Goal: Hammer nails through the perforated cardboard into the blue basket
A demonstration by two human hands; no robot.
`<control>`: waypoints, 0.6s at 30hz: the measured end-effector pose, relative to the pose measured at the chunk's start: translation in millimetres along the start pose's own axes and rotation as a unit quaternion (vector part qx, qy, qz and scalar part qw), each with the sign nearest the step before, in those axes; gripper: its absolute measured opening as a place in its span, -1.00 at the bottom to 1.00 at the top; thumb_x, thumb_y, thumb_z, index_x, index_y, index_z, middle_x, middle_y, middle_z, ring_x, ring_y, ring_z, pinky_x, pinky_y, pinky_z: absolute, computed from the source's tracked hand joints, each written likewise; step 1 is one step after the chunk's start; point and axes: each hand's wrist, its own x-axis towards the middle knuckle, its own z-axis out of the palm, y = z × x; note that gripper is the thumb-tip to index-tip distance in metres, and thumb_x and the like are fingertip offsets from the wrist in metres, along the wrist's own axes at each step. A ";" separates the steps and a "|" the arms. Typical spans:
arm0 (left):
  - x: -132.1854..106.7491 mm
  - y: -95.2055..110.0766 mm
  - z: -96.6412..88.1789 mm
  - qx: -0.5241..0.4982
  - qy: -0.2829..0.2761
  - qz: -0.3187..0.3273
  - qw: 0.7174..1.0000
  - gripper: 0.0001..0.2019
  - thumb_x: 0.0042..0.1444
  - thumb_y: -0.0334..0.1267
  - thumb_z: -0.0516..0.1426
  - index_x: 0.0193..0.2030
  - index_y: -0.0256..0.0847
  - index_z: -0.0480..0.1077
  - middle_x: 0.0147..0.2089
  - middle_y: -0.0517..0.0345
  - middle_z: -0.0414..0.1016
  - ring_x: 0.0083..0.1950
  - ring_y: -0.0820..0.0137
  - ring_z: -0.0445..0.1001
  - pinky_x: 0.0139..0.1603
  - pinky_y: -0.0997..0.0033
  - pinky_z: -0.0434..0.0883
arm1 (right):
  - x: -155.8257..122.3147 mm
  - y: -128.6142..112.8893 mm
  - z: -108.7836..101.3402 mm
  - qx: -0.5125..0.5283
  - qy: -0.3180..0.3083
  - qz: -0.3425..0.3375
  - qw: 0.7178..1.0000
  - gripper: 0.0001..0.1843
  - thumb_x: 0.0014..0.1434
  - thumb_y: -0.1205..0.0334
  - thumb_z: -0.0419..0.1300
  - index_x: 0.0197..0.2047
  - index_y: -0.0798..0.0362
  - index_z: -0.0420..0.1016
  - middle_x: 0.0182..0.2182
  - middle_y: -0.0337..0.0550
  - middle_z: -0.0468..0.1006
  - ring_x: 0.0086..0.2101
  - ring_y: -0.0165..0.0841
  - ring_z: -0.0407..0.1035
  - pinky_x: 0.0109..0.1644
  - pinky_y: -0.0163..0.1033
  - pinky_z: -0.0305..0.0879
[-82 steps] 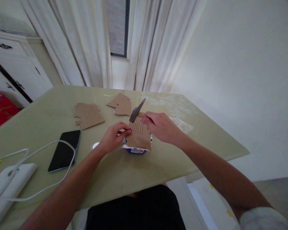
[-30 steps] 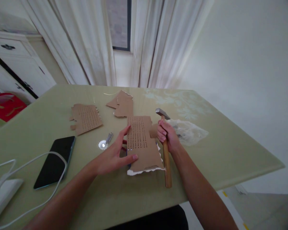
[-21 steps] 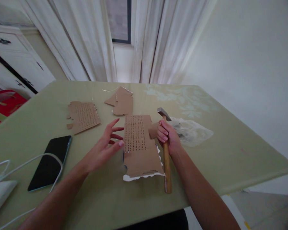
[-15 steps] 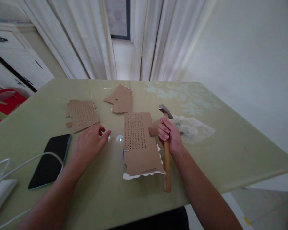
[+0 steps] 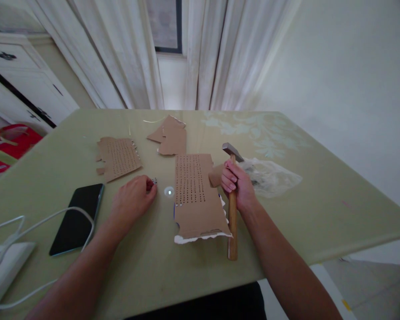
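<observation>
My right hand (image 5: 237, 182) is wrapped round the wooden handle of a hammer (image 5: 232, 222), its metal head pointing away from me. The hammer lies along the right edge of a perforated cardboard piece (image 5: 200, 218) with rows of small holes and a torn white edge. To the left, my left hand (image 5: 135, 195) rests on the table with thumb and fingers pinched together. Small dark, shiny bits (image 5: 154, 181) show at its fingertips, too small to name. A small clear round disc (image 5: 169, 191) lies between this hand and the cardboard.
Another holed cardboard piece (image 5: 122, 158) and a torn cardboard scrap (image 5: 173, 135) lie farther back. A clear plastic bag (image 5: 273, 178) is right of the hammer. A phone (image 5: 77, 220), white cables and a power strip (image 5: 11, 266) lie at left on the table (image 5: 303, 209).
My left thumb and fingers, apart before, have closed together at the small dark bits. My right hand keeps its hold on the hammer. The whole view has shifted slightly.
</observation>
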 end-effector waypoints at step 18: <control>-27.7 38.2 -19.3 -0.563 0.057 0.151 0.811 -0.79 0.30 -0.05 0.34 -0.13 -0.14 0.65 -0.20 0.08 0.70 -0.18 0.34 0.65 -0.12 0.39 0.56 | -1.2 -2.6 2.1 -0.004 0.012 0.009 1.000 -0.46 0.15 0.10 0.55 -0.39 -0.05 0.19 -0.69 -0.57 0.12 -0.75 -0.59 -0.07 -0.75 -0.47 -0.02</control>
